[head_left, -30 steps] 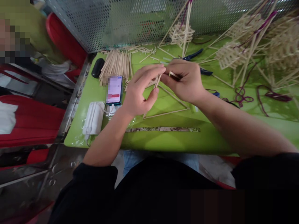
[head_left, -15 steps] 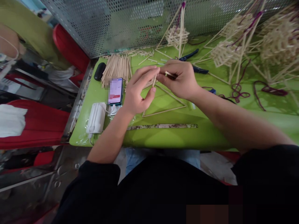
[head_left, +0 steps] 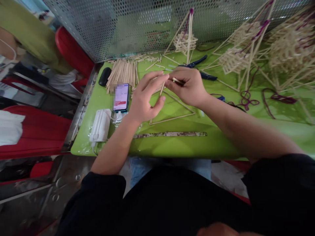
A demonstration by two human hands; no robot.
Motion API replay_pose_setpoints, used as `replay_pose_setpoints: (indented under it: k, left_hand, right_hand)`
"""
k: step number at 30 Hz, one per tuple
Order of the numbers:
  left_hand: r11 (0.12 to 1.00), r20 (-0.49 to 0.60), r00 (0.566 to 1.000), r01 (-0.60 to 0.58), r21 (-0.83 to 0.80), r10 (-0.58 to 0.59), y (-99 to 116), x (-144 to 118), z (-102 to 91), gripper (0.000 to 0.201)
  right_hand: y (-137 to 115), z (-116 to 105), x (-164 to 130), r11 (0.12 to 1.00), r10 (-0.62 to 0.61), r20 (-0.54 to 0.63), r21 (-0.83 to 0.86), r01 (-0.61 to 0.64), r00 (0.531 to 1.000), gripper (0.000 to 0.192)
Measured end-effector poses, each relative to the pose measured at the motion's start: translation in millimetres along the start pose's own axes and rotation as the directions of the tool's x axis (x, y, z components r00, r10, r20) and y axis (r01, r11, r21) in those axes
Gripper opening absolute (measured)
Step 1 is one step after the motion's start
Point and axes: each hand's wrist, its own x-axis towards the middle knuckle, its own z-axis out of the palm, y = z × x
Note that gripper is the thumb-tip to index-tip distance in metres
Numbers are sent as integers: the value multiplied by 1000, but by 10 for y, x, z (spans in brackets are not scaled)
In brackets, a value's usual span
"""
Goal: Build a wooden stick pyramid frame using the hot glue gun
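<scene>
Green table (head_left: 167,147) before a perforated metal screen (head_left: 118,29), two hands meeting over a stick frame (head_left: 172,118)

Your left hand (head_left: 146,96) arches over the work, its thumb spread apart from the long fingers; a slim stick (head_left: 162,88) slants down between them, though you cannot tell whether they grip it. Your right hand (head_left: 188,83) is curled and pinching, a pale stick end (head_left: 177,80) showing inside its folded fingers — its fingertips come right up against those of the left. Below, the angular frame lies on the table, partly hidden by your hands, with a patterned strip (head_left: 172,134) nearer you. Left of them sit a loose pile of sticks (head_left: 123,73), a lit phone (head_left: 121,96) and a white power block (head_left: 100,125) — to their right, a dark-handled tool (head_left: 209,76), purple string (head_left: 283,97) and lattice stick pieces (head_left: 233,60)
</scene>
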Motion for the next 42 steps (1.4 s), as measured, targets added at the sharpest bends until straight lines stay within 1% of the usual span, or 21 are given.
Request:
replay_pose_setpoints:
  k: [2,5,7,9,12,16,20,24,27,32,35,39,42]
  left_hand:
    - [998,42,998,54,22,-55,21,-20,-5,55]
    - [994,58,995,81,71,-85,26,-37,-4,55]
    - [993,50,997,55,101,-60,37,-35,-8,56]
    - [993,42,999,28,114,-33,60,-26,-17,56]
    - [992,56,997,44,116,-51,100,-9,-32,55]
    - [989,68,997,32,147,-42,121,7,-20,59]
    - [985,95,994,32,168,-49,146,9,20,57]
    - [987,137,989,40,155,-62,185,9,56,58]
    - [990,153,985,56,129,-76,182,6,84,63]
    - [992,131,989,53,116,-68,138,-2,114,63]
    - [993,109,992,47,111,-60,128,0,114,62]
    - [994,128,990,52,95,-64,139,2,102,62]
    - [992,137,986,78,96,-91,142,-8,89,64]
  right_hand:
    - [-23,-7,5,1000,20,7,-18,-20,1000,50]
    - [-70,-26,12,999,34,31,-22,-34,999,53]
    - [-106,-39,18,998,58,38,10,-59,998,55]
    - [-140,-46,24,992,118,36,50,-119,992,60]
    - [-174,-42,30,972,209,44,95,-213,977,65]
    - [-188,-35,-11,959,272,68,62,-277,960,65]
    - [-180,-63,-135,942,326,69,56,-330,943,62]
    - [-161,-97,-255,941,321,52,100,-324,946,61]
    - [-160,-101,-290,934,333,59,118,-338,941,62]
    - [-203,-82,-287,929,333,60,150,-339,941,63]
    - [-247,-72,-284,937,306,66,157,-313,950,62]
    - [-299,-65,-286,958,251,69,126,-258,965,60]
    - [-326,-59,-294,970,228,65,76,-233,971,57]
